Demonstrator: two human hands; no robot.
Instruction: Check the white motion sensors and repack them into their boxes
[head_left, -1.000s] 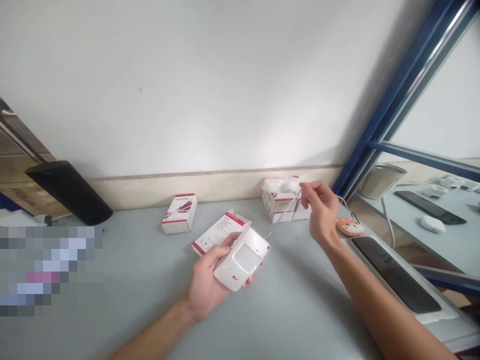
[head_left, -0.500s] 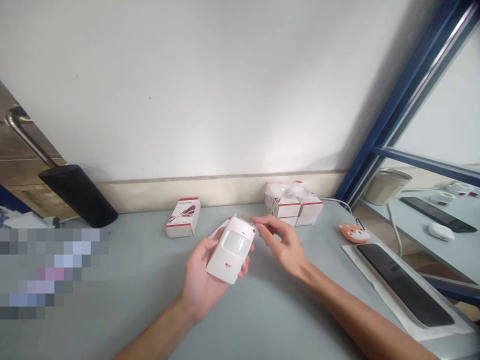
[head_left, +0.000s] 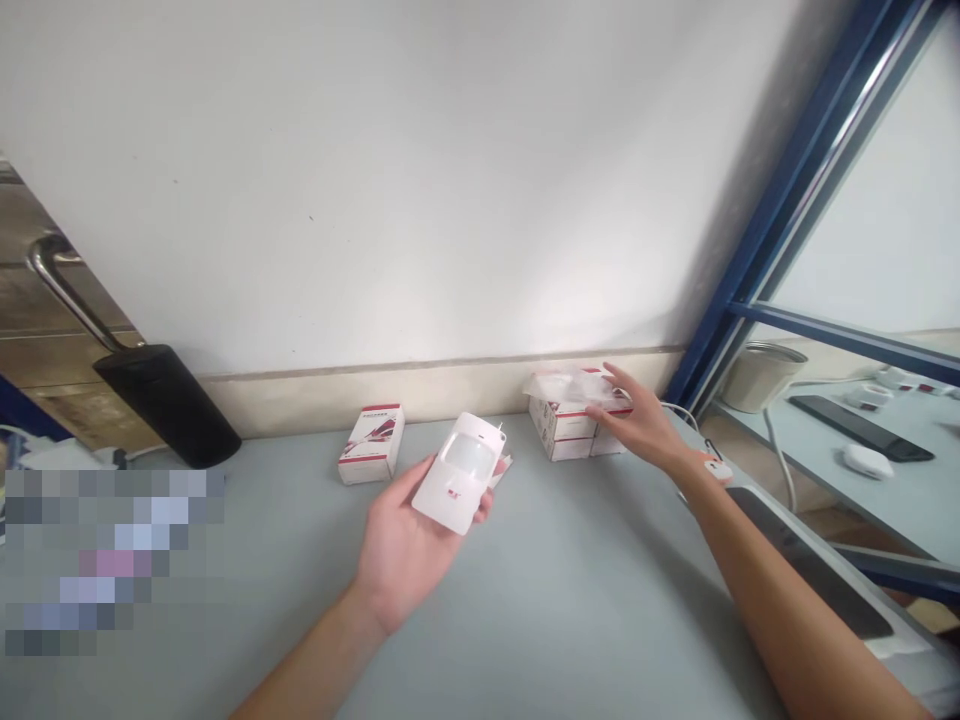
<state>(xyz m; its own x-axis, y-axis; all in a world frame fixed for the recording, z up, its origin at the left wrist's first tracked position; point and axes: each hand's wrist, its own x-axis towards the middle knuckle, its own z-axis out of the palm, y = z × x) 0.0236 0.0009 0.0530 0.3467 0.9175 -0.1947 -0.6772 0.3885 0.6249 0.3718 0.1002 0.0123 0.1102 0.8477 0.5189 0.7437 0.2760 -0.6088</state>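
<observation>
"Motion sensor (head_left: 459,473): where do we have it?"

"Cradled in our left hand (head_left: 401,560), fingers closed round its lower edge, long axis slanting up toward the wall."

"And the right hand (head_left: 637,425)?"

"Open, well apart, nearest the white-and-red boxes (head_left: 559,435); fingertips perhaps on the plastic wrap (head_left: 566,385)."

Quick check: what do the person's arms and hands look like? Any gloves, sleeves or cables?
The left hand and right hand are bare, without gloves. The left forearm and right forearm are bare too, with no sleeves in view. No cables, watch or markings show on either.
</observation>
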